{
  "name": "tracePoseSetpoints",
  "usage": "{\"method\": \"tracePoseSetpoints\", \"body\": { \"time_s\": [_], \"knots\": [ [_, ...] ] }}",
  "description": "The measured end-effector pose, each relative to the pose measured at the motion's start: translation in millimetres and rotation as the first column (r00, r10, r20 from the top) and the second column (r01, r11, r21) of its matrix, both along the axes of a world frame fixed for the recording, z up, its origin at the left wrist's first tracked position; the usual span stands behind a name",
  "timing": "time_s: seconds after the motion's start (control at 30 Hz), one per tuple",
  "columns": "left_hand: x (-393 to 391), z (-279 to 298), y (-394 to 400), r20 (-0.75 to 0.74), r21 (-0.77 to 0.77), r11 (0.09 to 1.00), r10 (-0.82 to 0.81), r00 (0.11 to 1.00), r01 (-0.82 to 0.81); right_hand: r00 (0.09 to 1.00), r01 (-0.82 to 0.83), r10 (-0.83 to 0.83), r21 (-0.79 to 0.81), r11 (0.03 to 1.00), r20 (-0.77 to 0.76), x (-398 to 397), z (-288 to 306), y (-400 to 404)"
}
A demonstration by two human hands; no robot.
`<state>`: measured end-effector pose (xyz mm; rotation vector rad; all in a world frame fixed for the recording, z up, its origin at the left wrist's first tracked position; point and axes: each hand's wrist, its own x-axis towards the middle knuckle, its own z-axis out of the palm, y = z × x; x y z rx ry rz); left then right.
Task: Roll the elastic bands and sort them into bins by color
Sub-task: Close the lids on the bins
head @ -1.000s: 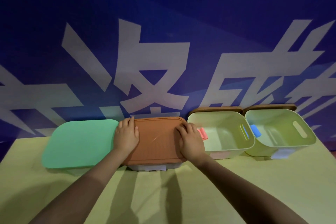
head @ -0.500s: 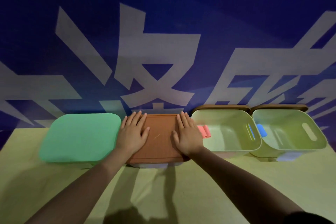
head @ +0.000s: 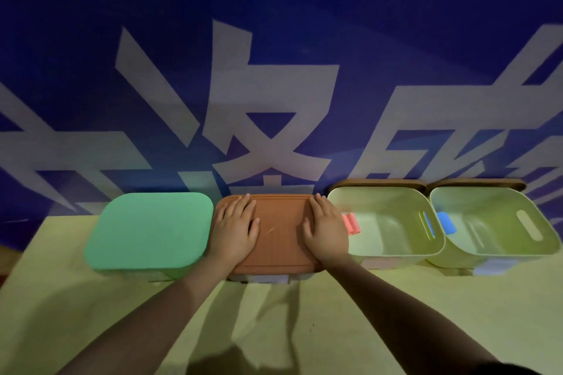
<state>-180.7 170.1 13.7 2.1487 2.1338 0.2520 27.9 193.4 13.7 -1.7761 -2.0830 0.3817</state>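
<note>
Four bins stand in a row at the table's far edge. A green lid (head: 149,230) covers the leftmost one. A brown lid (head: 278,237) covers the second, and both my hands lie flat on it: my left hand (head: 234,230) on its left side, my right hand (head: 326,228) on its right side, fingers straight. The third bin (head: 396,254) is open, with a rolled pink band (head: 351,223) at its left wall. A rolled blue band (head: 446,222) lies at the left wall of the fourth bin (head: 536,250), also open.
The bins rest on a pale yellow-green table (head: 289,320) against a blue wall with large white characters (head: 274,106). Two brown lids (head: 377,183) stand behind the open bins. Small labels sit on the bins' front faces.
My hands have slid from gripping the brown lid's edges to lying flat on its top, fingers pointing toward the wall. The lid sits level on its bin.
</note>
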Motion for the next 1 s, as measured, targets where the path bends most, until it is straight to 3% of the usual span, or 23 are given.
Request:
{"method": "tracePoseSetpoints", "body": {
  "time_s": [0.1, 0.2, 0.37, 0.6, 0.83, 1.0],
  "knots": [
    [32.5, 3.2, -18.1, 0.047, -0.082, 0.994, 0.078, 0.996, -0.074, 0.967, 0.093, -0.084, 0.025, 0.995, -0.241, 4.1, 0.2, -6.7],
    [70.5, 6.7, -27.7, 0.074, -0.103, 0.994, 0.056, 0.996, -0.048, 0.907, 0.13, -0.104, 0.036, 0.991, -0.408, 13.8, 4.2, -20.8],
    [115.2, 9.4, -18.8, 0.055, -0.108, 0.993, 0.058, 0.997, -0.052, 0.878, 0.233, -0.168, 0.092, 0.968, -0.449, 81.3, 22.8, -5.6],
    [129.3, 0.0, -17.3, 0.006, -0.085, 0.99, 0.111, 0.994, -0.11, 0.94, 0.321, -0.307, 0.087, 0.943, -0.146, 212.1, 30.7, 45.7],
    [129.5, -4.4, -14.8, -0.009, -0.027, 0.993, 0.117, 0.993, -0.118, 0.99, 0.106, -0.099, -0.064, 0.992, 0.102, 235.9, 32.6, 83.4],
    [129.8, -9.7, -14.3, -0.04, -0.006, 0.993, 0.114, 0.993, -0.114, 0.906, -0.145, 0.185, -0.133, 0.98, 0.381, 238.3, 35.6, 97.4]
  ]
}}
